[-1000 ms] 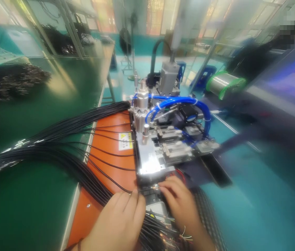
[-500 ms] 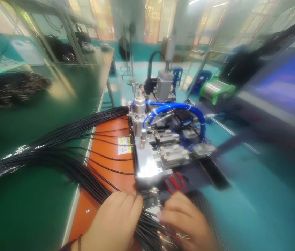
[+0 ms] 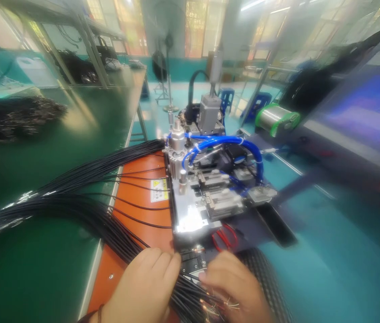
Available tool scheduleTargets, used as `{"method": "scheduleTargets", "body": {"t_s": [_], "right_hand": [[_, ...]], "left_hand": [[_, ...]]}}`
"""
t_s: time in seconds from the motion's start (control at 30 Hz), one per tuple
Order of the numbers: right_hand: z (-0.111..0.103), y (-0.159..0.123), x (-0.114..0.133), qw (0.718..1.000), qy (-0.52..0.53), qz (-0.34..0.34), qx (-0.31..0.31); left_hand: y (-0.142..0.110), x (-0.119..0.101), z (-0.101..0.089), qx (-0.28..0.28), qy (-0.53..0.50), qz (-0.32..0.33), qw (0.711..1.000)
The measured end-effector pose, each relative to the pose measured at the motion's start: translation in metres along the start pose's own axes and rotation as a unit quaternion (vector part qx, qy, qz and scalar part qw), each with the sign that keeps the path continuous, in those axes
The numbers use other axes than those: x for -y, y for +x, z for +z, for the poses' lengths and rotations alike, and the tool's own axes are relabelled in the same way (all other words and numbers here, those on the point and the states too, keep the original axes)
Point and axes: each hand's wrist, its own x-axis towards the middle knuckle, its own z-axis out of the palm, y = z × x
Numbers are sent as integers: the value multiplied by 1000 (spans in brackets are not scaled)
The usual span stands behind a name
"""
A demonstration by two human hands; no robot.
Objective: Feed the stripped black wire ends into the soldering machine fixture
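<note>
The left hand [image 3: 144,285] curls its fingers over the near black cables [image 3: 190,294] — the right hand [image 3: 235,285], half-curled, touches 1 cable's tip. Green tabletop [image 3: 55,264] left; 2 blue stools far.

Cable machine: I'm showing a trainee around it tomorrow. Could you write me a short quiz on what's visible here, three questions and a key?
1. Multiple choice: what colour are the end flanges of the wire spool?
A) red
B) green
C) black

2. True or false: the warning label sits on the orange surface.

3. Fill in the missing word: the person's ____ hand is closed over the bundle of black cables.

Key: 1. B; 2. true; 3. left
</note>
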Motion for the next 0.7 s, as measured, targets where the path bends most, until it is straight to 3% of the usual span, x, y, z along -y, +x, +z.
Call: {"method": "scheduleTargets", "body": {"t_s": [0.27,0.37,0.53,0.7], "right_hand": [[6,5,-1,999,18,-25,-29],[11,6,-5,998,14,7,-58],[16,7,-8,996,26,54,-64],[16,11,-9,985,5,126,-115]], "left_hand": [[5,6,0,-24,24,-16,999],[9,10,-4,-69,29,2,997],[7,9,-15,-149,31,90,984],[0,4,-15,-159,24,99,982]]}}
